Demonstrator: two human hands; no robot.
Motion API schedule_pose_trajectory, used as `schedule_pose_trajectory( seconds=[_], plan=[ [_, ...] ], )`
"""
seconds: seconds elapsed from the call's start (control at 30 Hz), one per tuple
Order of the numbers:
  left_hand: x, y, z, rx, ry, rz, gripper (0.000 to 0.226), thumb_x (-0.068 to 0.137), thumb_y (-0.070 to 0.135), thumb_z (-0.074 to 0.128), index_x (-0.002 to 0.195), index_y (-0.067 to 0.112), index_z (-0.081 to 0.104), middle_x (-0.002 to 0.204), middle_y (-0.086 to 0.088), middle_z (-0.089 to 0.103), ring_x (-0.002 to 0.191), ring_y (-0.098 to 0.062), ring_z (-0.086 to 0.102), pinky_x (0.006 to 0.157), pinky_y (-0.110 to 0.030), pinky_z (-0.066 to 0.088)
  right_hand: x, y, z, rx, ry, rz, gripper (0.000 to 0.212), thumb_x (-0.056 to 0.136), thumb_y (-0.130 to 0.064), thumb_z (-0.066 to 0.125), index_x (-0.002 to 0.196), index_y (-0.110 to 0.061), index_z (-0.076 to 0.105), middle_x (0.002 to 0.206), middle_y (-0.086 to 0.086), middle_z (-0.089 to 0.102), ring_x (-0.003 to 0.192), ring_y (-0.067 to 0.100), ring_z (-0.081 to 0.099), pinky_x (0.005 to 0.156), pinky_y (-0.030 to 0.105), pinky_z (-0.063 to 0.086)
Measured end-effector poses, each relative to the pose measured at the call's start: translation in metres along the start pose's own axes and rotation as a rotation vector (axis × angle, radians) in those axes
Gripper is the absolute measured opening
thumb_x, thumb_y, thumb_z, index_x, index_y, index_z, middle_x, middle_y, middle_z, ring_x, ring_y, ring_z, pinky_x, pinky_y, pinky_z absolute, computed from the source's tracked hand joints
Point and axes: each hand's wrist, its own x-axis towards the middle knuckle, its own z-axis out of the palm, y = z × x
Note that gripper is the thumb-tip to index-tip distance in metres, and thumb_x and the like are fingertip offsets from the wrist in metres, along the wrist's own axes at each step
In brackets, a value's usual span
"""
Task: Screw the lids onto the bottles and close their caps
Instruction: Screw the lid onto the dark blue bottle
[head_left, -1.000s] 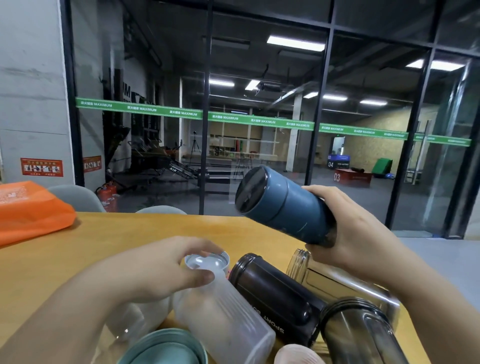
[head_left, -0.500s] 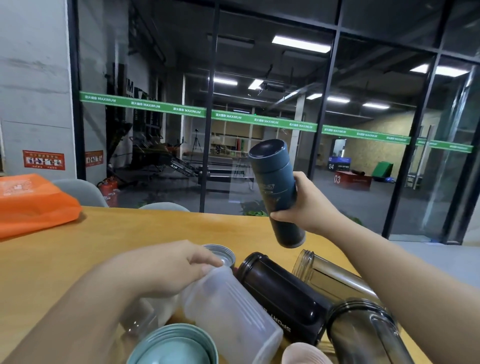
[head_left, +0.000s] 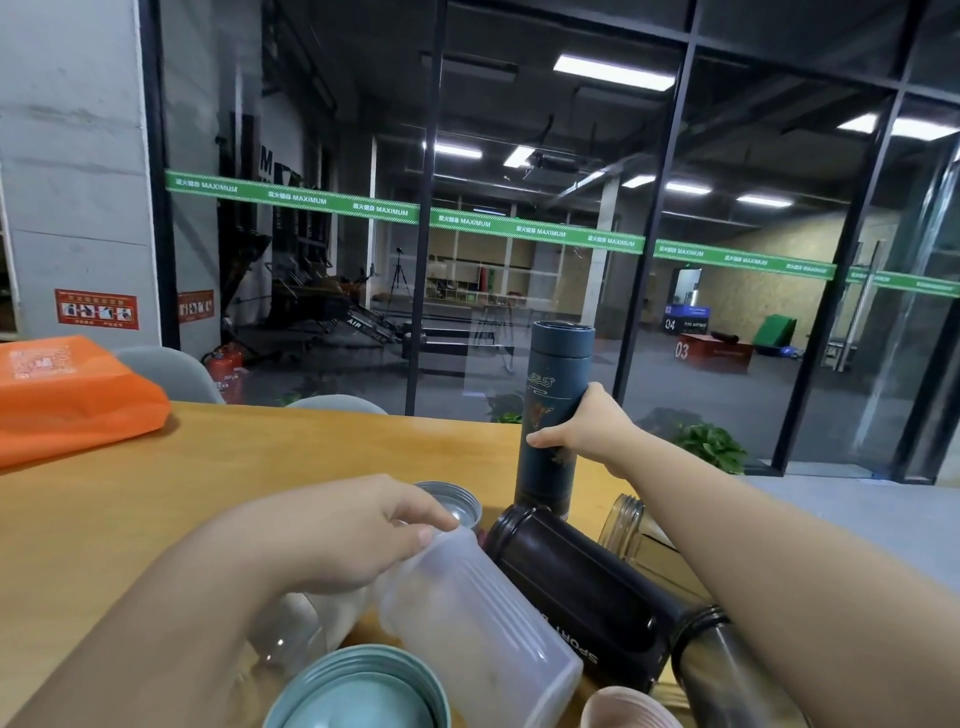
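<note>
The right hand (head_left: 582, 431) holds the blue bottle (head_left: 553, 415) upright on the desk (head_left: 156, 499), fingers curled round it. Behind the clear bottle (head_left: 478, 623), which the left hand (head_left: 343, 535) grips, it could tip if bumped.

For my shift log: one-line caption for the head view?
Right hand stands capped blue flask upright on table; left hand grips translucent bottle.

An orange bag (head_left: 72, 395) lies on the wooden table (head_left: 260, 467) (far-left edge); grey chairs (head_left: 171, 371) behind.
</note>
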Motion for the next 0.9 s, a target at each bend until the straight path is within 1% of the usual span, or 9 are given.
schedule_pose_trajectory(
  seconds=[0.1, 0.17, 0.27, 0.37, 0.43, 0.57, 0.7, 0.83, 0.9],
  plan=[
    [0.0, 0.001, 0.0, 0.004, 0.002, 0.004, 0.031, 0.099, 0.036, 0.041, 0.126, 0.048, 0.052, 0.108, 0.028, 0.051, 0.101, 0.006, 0.047, 0.08, -0.012, 0.033, 0.003, 0.003, 0.002, -0.019, 0.008, 0.03, 0.069, 0.067, -0.015, 0.083, 0.118, -0.013, 0.036, 0.122, 0.009, 0.052, 0.1, 0.023, 0.051, 0.057, 0.023, 0.044],
    [0.0, 0.001, 0.0, 0.0, 0.005, 0.002, 0.031, 0.099, 0.037, 0.042, 0.126, 0.048, 0.051, 0.108, 0.029, 0.049, 0.104, 0.006, 0.047, 0.084, -0.015, 0.033, 0.004, 0.004, 0.003, -0.036, 0.011, 0.042, 0.07, 0.067, -0.015, 0.083, 0.119, -0.013, 0.036, 0.124, 0.01, 0.051, 0.107, 0.027, 0.052, 0.07, 0.029, 0.047],
    [0.0, 0.001, -0.001, -0.008, 0.01, 0.005, 0.03, 0.098, 0.038, 0.042, 0.125, 0.048, 0.052, 0.101, 0.033, 0.049, 0.107, 0.005, 0.049, 0.086, -0.015, 0.034, 0.006, 0.008, 0.004, -0.037, 0.014, 0.058, 0.071, 0.067, -0.015, 0.084, 0.12, -0.013, 0.037, 0.125, 0.01, 0.051, 0.114, 0.029, 0.051, 0.079, 0.035, 0.048],
    [0.0, 0.002, -0.001, -0.011, 0.023, 0.014, 0.029, 0.098, 0.038, 0.042, 0.124, 0.048, 0.052, 0.089, 0.04, 0.043, 0.092, 0.012, 0.047, 0.076, -0.006, 0.033, 0.007, 0.011, 0.006, -0.034, 0.019, 0.071, 0.07, 0.066, -0.016, 0.084, 0.119, -0.013, 0.037, 0.125, 0.01, 0.051, 0.115, 0.029, 0.051, 0.083, 0.037, 0.048],
    [0.001, 0.002, -0.001, -0.017, 0.026, 0.015, 0.029, 0.098, 0.039, 0.042, 0.123, 0.049, 0.051, 0.087, 0.041, 0.041, 0.084, 0.015, 0.045, 0.075, -0.007, 0.033, 0.007, 0.012, 0.007, -0.031, 0.022, 0.079, 0.069, 0.066, -0.015, 0.084, 0.118, -0.013, 0.038, 0.124, 0.01, 0.052, 0.114, 0.029, 0.051, 0.083, 0.037, 0.048],
    [0.0, 0.001, -0.001, -0.037, 0.015, 0.02, 0.027, 0.097, 0.039, 0.044, 0.12, 0.052, 0.052, 0.102, 0.036, 0.048, 0.094, 0.012, 0.047, 0.087, -0.014, 0.033, 0.007, 0.014, 0.008, -0.018, 0.029, 0.085, 0.068, 0.065, -0.015, 0.085, 0.114, -0.013, 0.038, 0.123, 0.01, 0.052, 0.112, 0.028, 0.052, 0.081, 0.036, 0.049],
    [0.0, 0.001, -0.001, -0.027, 0.019, 0.029, 0.027, 0.097, 0.039, 0.044, 0.118, 0.053, 0.051, 0.098, 0.036, 0.047, 0.088, 0.012, 0.047, 0.083, -0.014, 0.034, 0.006, 0.015, 0.007, -0.021, 0.031, 0.086, 0.068, 0.066, -0.015, 0.084, 0.115, -0.013, 0.037, 0.125, 0.01, 0.051, 0.116, 0.029, 0.05, 0.087, 0.039, 0.048],
    [0.0, -0.001, -0.002, -0.032, 0.026, 0.04, 0.027, 0.097, 0.038, 0.045, 0.119, 0.052, 0.052, 0.114, 0.033, 0.051, 0.106, 0.01, 0.048, 0.092, -0.014, 0.034, 0.002, 0.015, 0.008, -0.047, 0.024, 0.076, 0.069, 0.066, -0.018, 0.084, 0.115, -0.014, 0.035, 0.127, 0.01, 0.05, 0.117, 0.029, 0.05, 0.088, 0.039, 0.048],
    [0.0, -0.001, -0.002, -0.037, 0.027, 0.049, 0.026, 0.097, 0.037, 0.045, 0.118, 0.051, 0.053, 0.114, 0.034, 0.05, 0.106, 0.013, 0.047, 0.089, -0.011, 0.033, -0.001, 0.015, 0.008, -0.052, 0.024, 0.07, 0.072, 0.068, -0.018, 0.084, 0.12, -0.012, 0.034, 0.128, 0.01, 0.049, 0.118, 0.029, 0.049, 0.088, 0.038, 0.047]
  ],
)
